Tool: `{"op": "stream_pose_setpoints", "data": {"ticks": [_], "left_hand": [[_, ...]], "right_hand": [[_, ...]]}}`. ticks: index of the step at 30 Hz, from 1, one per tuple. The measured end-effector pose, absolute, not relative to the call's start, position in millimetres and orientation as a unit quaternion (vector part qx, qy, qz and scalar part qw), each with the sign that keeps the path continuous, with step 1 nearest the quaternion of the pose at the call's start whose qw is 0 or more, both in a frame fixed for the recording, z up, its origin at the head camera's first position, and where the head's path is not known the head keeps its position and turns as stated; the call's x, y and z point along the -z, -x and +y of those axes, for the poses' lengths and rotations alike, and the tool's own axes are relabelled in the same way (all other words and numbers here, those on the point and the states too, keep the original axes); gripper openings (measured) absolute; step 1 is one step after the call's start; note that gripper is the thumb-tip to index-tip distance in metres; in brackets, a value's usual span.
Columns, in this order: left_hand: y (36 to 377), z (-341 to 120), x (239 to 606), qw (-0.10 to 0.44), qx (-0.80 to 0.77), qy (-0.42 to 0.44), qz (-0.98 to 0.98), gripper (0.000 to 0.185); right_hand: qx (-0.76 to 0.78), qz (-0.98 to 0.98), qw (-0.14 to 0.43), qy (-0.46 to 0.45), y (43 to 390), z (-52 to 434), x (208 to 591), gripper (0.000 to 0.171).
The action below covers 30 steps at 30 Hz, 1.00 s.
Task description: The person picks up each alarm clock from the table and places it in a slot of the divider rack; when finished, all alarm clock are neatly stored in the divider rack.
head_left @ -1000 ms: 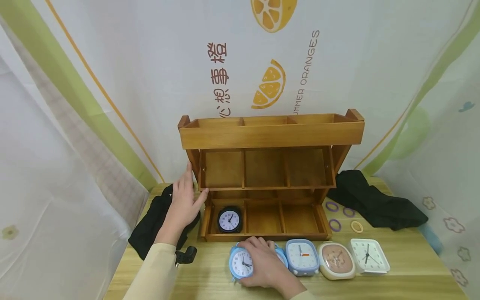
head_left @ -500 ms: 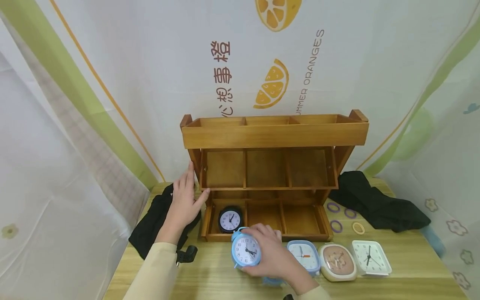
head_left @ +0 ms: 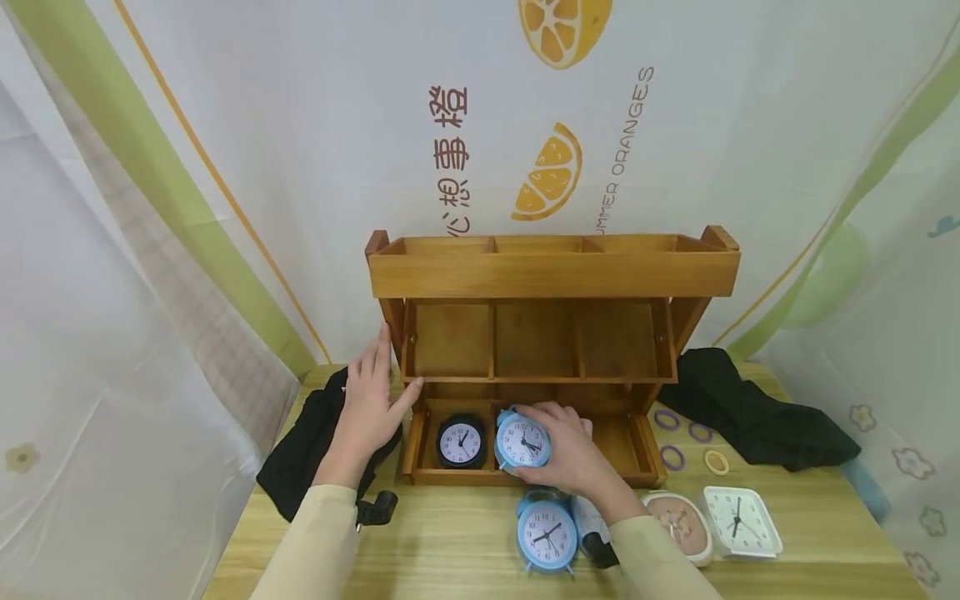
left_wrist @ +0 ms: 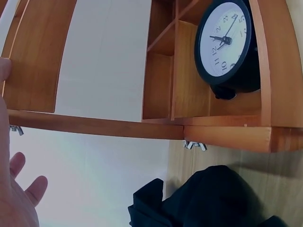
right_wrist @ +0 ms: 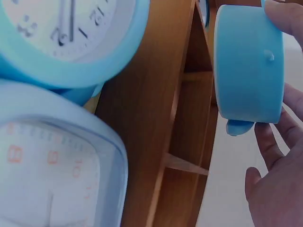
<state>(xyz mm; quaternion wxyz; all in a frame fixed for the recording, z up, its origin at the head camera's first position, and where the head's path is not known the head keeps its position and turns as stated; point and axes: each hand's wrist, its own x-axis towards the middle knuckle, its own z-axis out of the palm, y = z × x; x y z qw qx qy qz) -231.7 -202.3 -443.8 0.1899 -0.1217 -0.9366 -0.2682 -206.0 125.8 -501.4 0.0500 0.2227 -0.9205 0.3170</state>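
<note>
On the table (head_left: 442,550), one blue twin-bell alarm clock (head_left: 547,535) now stood in full view, because the right hand (head_left: 570,450), pinching a matching blue clock (head_left: 519,442), had carried it to the middle of the bottom tier (head_left: 480,478). Beside the black round clock (head_left: 461,443), it seemed nearly placed, though whether it rested was unclear. The left hand (head_left: 366,410) stayed spread at the wooden rack's (head_left: 555,275) left side.

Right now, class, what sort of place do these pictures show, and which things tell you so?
Probably a curtained-off work corner, though any wider room is out of view. White printed curtains close in the back and sides, around a wood-grain table bearing a tiered wooden rack and several clocks.
</note>
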Motion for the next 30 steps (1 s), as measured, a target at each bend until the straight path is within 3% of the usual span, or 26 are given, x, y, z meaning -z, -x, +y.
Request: {"op": "stream_pose_setpoints", "data": {"ticks": [30], "left_hand": [[233.0,-200.7,446.3,0.194,0.279,0.122,-0.932,0.101]], "right_hand": [[-0.331,-0.930,-0.016,-0.159,233.4,134.2,533.7,0.082]]}}
